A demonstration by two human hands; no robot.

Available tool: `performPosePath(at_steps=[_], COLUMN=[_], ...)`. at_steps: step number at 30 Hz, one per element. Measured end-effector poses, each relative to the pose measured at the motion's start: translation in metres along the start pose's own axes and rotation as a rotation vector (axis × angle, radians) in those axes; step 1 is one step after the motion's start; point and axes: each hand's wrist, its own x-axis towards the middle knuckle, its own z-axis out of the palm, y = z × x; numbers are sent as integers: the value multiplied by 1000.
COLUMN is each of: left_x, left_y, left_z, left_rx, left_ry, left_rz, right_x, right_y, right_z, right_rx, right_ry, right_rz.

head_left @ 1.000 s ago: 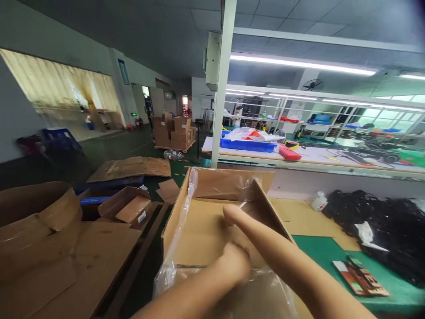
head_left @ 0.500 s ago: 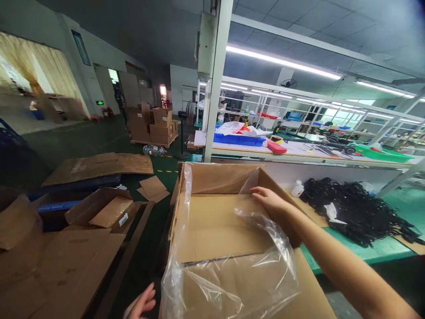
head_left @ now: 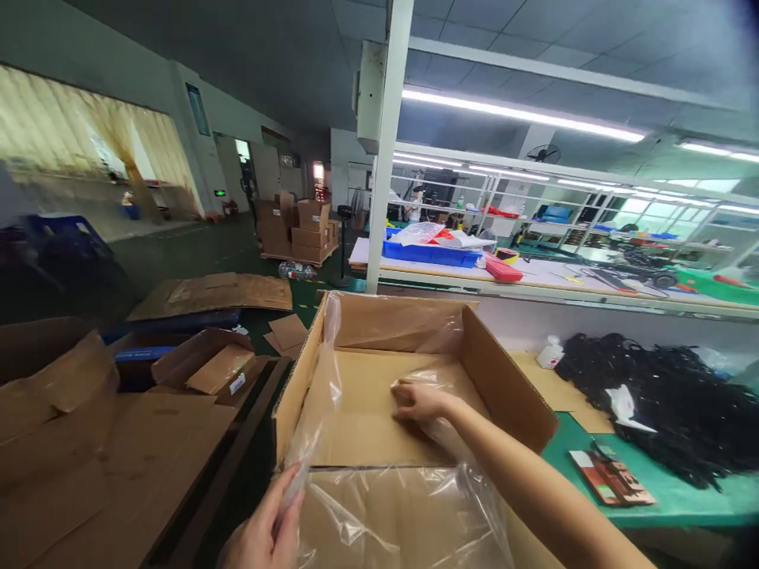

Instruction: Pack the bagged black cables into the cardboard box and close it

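Observation:
An open cardboard box [head_left: 510,391] stands in front of me with a clear plastic bag [head_left: 379,506] lining it. My left hand [head_left: 266,529] pinches the bag's edge at the box's near left corner. My right hand [head_left: 418,401] reaches inside the box and presses the plastic against the box floor, fingers spread flat. The bag's far edge drapes over the box's back left corner.
Flattened and open cartons [head_left: 202,367] lie on the floor at my left. A green-topped table [head_left: 670,490] at right holds a black tangle of cords [head_left: 658,403], a white bottle [head_left: 550,353] and a small card [head_left: 610,478]. Behind are a white post [head_left: 383,158] and a bench with a blue tray [head_left: 430,254].
My right hand moved from the box's right wall down into the box onto the plastic. My left hand rose and took hold of the bag's near edge.

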Motion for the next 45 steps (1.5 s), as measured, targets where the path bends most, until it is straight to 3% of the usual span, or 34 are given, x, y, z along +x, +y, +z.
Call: performPosePath(at_steps=[4, 6, 8, 10, 12, 15, 18, 21, 25, 29, 33, 37, 40, 43, 45], left_x=[9, 18, 28, 33, 33, 28, 32, 46, 64, 68, 65, 50, 31, 14, 8], left_y=[51, 76, 95, 108, 113, 102, 81, 74, 91, 108, 115, 119, 116, 106, 103], left_z=[-1, 6, 14, 22, 26, 24, 15, 4, 3, 16, 20, 3, -5, 10, 24], left_rx=[-162, -164, -157, -216, -344, -370, -35, 315, 424, 382, 363, 252, 283, 493, 591], left_ry=[-56, -97, -83, -96, -123, -90, -121, -361, -677, -822, -828, -616, -620, -641, -624], left_rz=[-66, -85, -67, -48, -19, 33, 87, 165, 213, 347, 497, 683, 875, 1033, 985], right_x=[9, 15, 20, 28, 38, 51, 55, 52, 47, 42, 39, 37, 36, 37, 37], right_y=[-62, -100, -128, -133, -111, -45, 17, 46, 56, 64, 67, 65, 66, 69, 72], right_z=[2, 1, 0, -5, -13, -23, -10, 13, 20, 7, -1, -6, -9, -9, -8], right_rx=[158, 284, 175, -77, -240, -288, -336, -361, -355, -331, -294, -228, -174, -151, -166], right_ry=[28, -43, -105, -56, 54, 152, 112, 151, 187, 144, 72, 9, -30, -45, -22], right_rz=[-138, -133, -116, -116, -96, 54, 185, 217, 229, 227, 223, 243, 234, 218, 201])
